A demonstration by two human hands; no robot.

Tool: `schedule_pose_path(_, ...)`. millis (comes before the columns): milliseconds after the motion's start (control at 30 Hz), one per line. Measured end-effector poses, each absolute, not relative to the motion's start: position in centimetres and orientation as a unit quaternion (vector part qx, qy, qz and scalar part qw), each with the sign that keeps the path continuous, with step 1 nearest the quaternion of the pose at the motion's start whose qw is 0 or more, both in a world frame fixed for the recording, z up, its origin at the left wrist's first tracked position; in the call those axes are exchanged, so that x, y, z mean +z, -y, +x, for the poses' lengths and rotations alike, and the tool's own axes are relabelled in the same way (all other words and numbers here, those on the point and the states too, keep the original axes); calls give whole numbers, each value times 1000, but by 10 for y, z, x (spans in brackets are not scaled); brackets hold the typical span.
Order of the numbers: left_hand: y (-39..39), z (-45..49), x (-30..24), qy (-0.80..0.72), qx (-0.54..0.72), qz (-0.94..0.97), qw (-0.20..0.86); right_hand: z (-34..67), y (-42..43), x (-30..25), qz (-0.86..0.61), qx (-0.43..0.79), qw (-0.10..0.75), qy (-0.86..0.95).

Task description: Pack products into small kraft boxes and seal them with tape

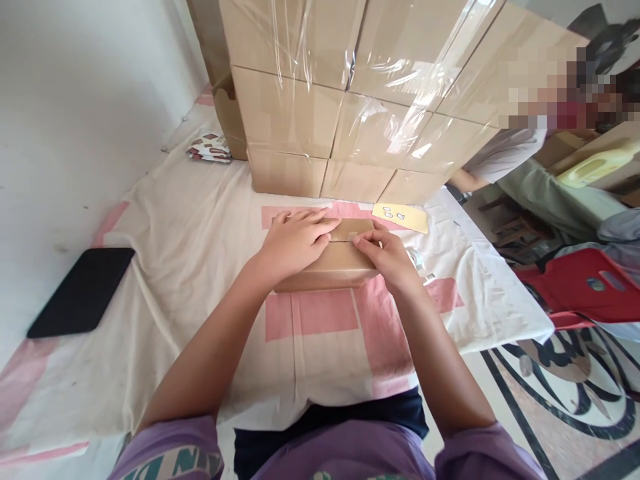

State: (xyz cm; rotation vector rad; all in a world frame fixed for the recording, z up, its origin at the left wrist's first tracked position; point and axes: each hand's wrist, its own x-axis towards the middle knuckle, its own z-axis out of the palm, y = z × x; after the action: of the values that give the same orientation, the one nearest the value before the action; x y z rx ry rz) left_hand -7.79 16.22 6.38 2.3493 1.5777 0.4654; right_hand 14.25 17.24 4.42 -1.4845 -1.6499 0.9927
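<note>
A small closed cardboard box lies on the cloth in front of me, its top flaps meeting at a seam. My left hand rests flat on the left of its top, fingers stretched out. At the right end of the seam, my right hand has thumb and fingertips pinched together. Against those fingertips is a small pale sticker, which lies across the seam. Just behind the box is a yellow sheet bearing a few small white pieces. A shiny roll, partly hidden by my right hand, sits beside the box.
Plastic-wrapped stacked cartons rise behind the box. A black tablet lies at the left, near the wall. A patterned packet is by the cartons. On the right are the table edge, a red chair and another person's arm.
</note>
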Motion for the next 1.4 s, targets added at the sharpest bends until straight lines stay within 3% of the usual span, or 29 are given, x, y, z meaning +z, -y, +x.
schedule_pose_path(400, -159, -77, 68, -553, 154, 809, 126, 131, -178, 45, -637, 221, 392, 626)
schedule_pose_path(767, -158, -76, 67, -556, 160, 807, 119, 151, -199, 48, -613, 405, 354, 578)
schedule_pose_path(1100, -155, -73, 66, -571, 161, 798, 103, 148, -201, 52, -575, 443, 303, 618)
schedule_pose_path(1400, -159, -76, 66, -543, 169, 818, 88, 149, -203, 49, -594, 379, 311, 638)
